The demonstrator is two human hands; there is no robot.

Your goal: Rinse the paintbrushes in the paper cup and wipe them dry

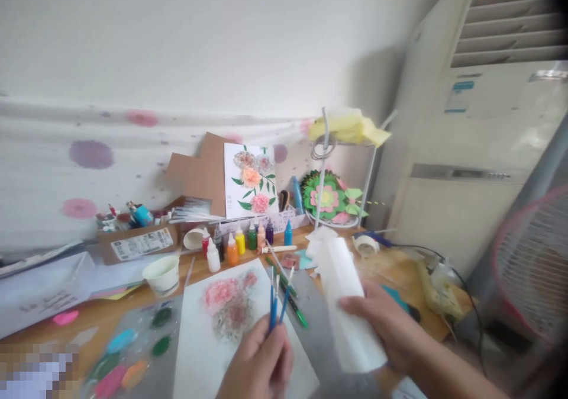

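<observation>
Several blue-handled paintbrushes (273, 310) stand upright in the closed fingers of my left hand (261, 357), bristles up. Below and behind them lies a white sheet with a flower painting (235, 304) in pink and grey-brown. My right hand (390, 322) is wrapped round a white paper roll (348, 304), tilted over the grey mat (310, 295). Its torn upper end sits near a teal piece. Between the painting and the roll are a green pen (299, 314) and other slim tools. At the lower left is a palette with blobs of paint (120, 341).
Several paint bottles (232, 251) line the back of the table beside a pale cup (162, 274). A finished flower picture (251, 180) leans behind them. To the right are a tape roll (366, 246), a wire rack (371, 174), a cable and a fan (532, 263).
</observation>
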